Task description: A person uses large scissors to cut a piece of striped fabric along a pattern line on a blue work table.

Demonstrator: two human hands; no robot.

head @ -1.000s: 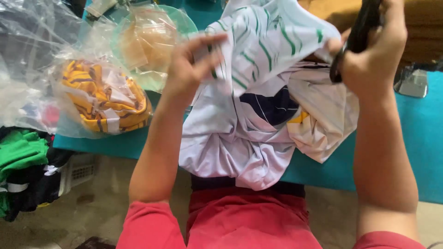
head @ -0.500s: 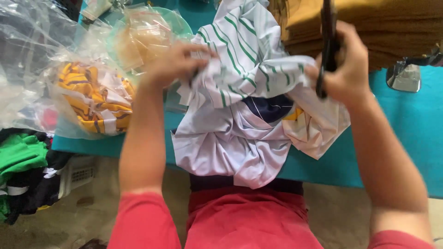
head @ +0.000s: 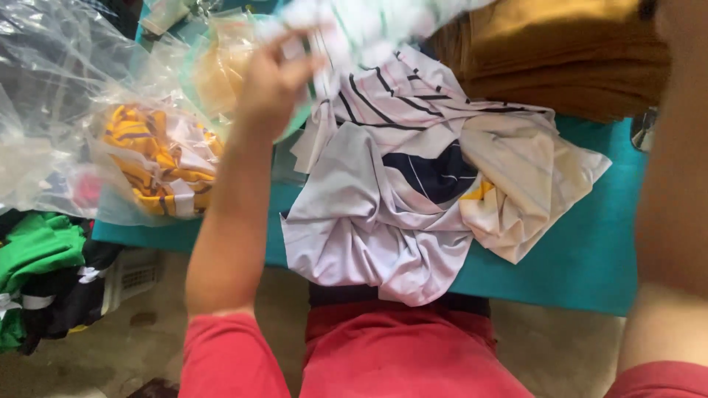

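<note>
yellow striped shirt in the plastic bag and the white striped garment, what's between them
In the head view, the person's raised left forearm crosses between the bagged yellow shirt and the white garment, over the teal table.

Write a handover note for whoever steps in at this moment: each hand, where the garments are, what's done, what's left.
Left hand: raised, fingers pinching the upper edge of the white striped garment; the lifted part is blurred.
Right hand: out of frame; only the right forearm shows, so its grip cannot be judged.
The garment's bulk lies crumpled on the teal table, hanging over the near edge.
Bagged yellow striped clothes sit to the left, a brown folded stack behind.
Done: garment out and partly lifted. Left: it is still unfolded and unbagged.
</note>
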